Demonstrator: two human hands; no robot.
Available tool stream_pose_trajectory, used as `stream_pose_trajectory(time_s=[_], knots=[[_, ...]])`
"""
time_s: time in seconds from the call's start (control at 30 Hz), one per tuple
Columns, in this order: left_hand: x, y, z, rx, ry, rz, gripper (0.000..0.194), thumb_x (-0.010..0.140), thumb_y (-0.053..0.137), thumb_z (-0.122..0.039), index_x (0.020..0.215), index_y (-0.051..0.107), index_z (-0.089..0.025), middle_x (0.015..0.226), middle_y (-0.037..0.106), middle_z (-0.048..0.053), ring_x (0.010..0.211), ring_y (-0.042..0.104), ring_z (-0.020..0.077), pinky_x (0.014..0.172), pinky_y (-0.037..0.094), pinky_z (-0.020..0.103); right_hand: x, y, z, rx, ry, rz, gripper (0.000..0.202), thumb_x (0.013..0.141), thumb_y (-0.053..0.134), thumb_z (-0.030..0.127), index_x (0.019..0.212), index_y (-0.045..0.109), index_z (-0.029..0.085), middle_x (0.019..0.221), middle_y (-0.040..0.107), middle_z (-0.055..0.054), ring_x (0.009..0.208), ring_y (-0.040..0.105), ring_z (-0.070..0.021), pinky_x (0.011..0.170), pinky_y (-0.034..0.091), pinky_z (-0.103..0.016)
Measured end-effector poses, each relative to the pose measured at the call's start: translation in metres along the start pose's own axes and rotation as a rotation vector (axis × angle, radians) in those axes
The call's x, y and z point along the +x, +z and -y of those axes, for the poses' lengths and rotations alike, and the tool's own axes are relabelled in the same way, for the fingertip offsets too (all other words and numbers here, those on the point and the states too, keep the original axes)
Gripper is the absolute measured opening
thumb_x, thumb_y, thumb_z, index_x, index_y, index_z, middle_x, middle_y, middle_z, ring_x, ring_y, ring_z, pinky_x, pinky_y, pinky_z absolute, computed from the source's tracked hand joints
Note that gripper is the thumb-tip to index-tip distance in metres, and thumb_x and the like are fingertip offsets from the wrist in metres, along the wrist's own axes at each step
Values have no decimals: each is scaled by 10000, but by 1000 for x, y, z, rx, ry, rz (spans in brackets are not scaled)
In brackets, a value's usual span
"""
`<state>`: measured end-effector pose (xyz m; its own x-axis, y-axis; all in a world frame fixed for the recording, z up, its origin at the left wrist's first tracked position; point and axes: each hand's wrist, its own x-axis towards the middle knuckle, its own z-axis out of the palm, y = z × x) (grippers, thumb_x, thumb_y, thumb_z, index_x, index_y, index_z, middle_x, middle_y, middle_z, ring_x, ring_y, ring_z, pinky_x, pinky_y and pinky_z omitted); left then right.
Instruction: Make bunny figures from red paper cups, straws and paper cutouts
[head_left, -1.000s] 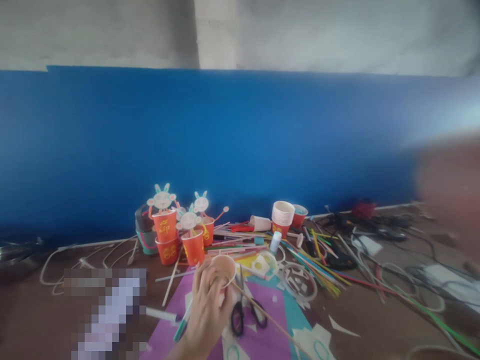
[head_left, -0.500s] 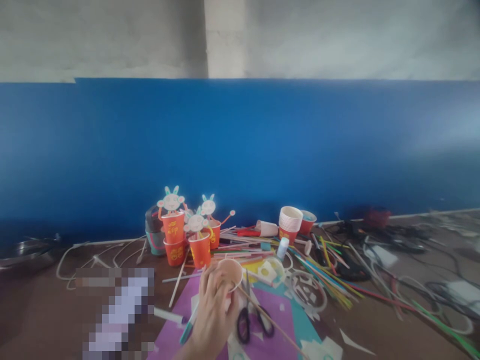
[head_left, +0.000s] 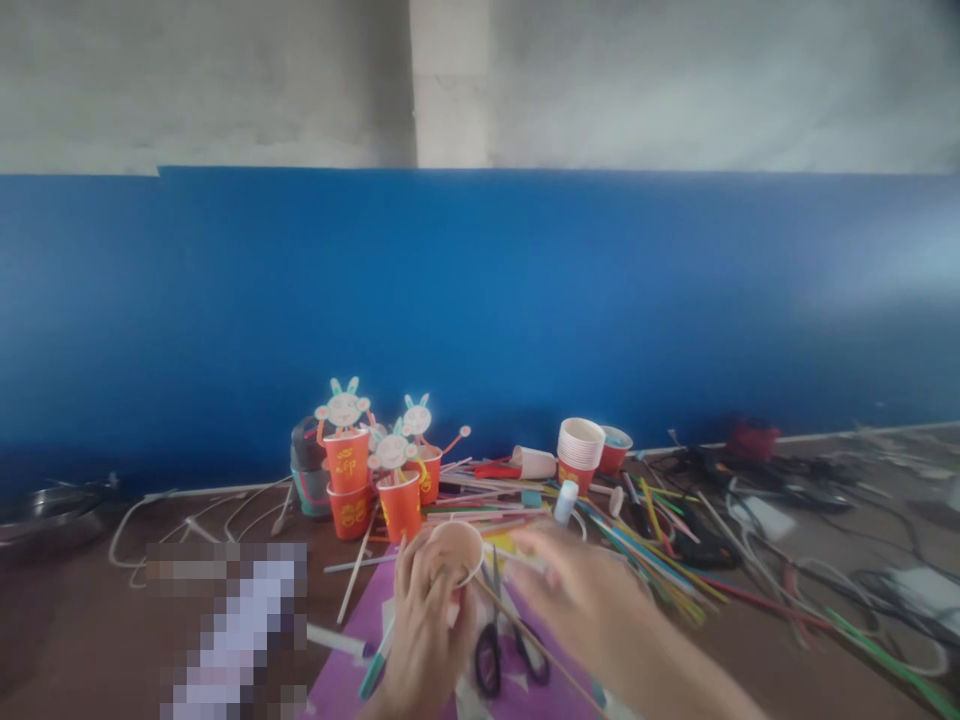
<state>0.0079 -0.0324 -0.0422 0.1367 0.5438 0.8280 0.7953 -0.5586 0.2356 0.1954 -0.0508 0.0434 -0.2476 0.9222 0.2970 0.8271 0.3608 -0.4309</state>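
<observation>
Cup (head_left: 471,545) apparently left of scissors (head_left: 487,672)

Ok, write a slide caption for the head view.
Left hand holding a paper cup above purple paper, right hand alongside, orange rabbit-figure cups behind.

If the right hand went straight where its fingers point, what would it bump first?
Probably the paper cup in the left hand, though how far away each is looks unclear.

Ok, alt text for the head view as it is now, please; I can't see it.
The left hand holds a paper cup; the right hand, blurred, hovers over the scissors and purple paper. Behind stand red cups with paper rabbit figures, left of scattered sticks.
</observation>
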Motion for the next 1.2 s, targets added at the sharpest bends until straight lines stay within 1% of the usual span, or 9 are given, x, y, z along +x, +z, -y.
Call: stream_pose_trajectory(time_s=[0.17, 0.27, 0.37, 0.47, 0.67, 0.77, 0.87, 1.0, 1.2], knots=[[-2, 5, 7, 34, -25, -13, 143, 850, 500, -90, 918, 584, -184, 1142, 541, 136, 1154, 456, 306, 870, 519, 512, 2, 52, 1, 109, 115, 227, 239, 897, 445, 254, 797, 651, 186, 772, 713, -85, 714, 668, -218, 634, 435, -274], [-4, 8, 10, 45, -19, 13, 162, 859, 475, -82, 915, 587, -184, 1174, 536, 143, 1199, 439, 310, 879, 521, 504, 2, 74, -7, 568, 167, 279, 292, 907, 428, 344, 739, 606, 184, 625, 618, -26, 574, 564, -143, 537, 371, -233], [-5, 8, 10, 36, -6, 82, 204, 868, 463, -82, 981, 592, -192, 1252, 527, 141, 1252, 432, 293, 938, 500, 492, 2, 87, -17, 1067, 349, 420, 362, 836, 486, 521, 725, 570, 187, 444, 397, 72, 380, 317, -80, 411, 245, -219], [-7, 7, 10, 13, 2, 148, 248, 869, 453, -82, 1042, 594, -192, 1301, 527, 143, 1266, 448, 282, 979, 481, 489, 2, 96, -24, 1326, 399, 469, 438, 732, 579, 617, 754, 588, 180, 407, 349, 101, 348, 222, -60, 381, 183, -218], [-15, 7, 8, -147, -19, 207, 239, 860, 497, -134, 1064, 589, -217, 1358, 491, 143, 1291, 436, 310, 984, 471, 500, 2, 103, -25, 1330, 376, 345, 478, 677, 654, 632, 589, 511, 184, 393, 390, 79, 361, 292, -59, 394, 176, -223], [-14, 8, 6, -282, -270, 138, 536, 847, 573, -256, 1343, 381, -185, 1416, 425, 182, 1328, 396, 327, 1047, 401, 517, 0, 96, -23, 1410, 372, 382, 450, 732, 631, 605, 632, 525, 180, 407, 403, 77, 369, 292, -59, 404, 191, -220], [-9, 11, 4, -499, -505, 198, 823, 801, 644, -373, 1441, 183, -139, 1435, 391, 221, 1341, 379, 337, 1073, 361, 506, -2, 90, -21, 1473, 353, 384, 415, 753, 626, 576, 716, 577, 165, 396, 392, 86, 359, 271, -56, 404, 209, -214], [-6, 14, 3, -744, -545, 297, 781, 793, 658, -343, 1426, 232, -175, 1387, 470, 171, 1297, 446, 290, 1069, 375, 434, -3, 89, -23, 1412, 353, 369, 431, 781, 576, 597, 712, 567, 171, 355, 377, 92, 323, 226, -52, 374, 182, -209], [-5, 14, 1, -797, -649, 177, 713, 701, 639, -163, 1355, 355, -178, 1294, 552, 135, 1261, 482, 273, 1061, 377, 413, -2, 90, -25, 1310, 380, 343, 386, 756, 597, 550, 683, 551, 174, 401, 447, 69, 333, 266, -49, 364, 150, -210]])
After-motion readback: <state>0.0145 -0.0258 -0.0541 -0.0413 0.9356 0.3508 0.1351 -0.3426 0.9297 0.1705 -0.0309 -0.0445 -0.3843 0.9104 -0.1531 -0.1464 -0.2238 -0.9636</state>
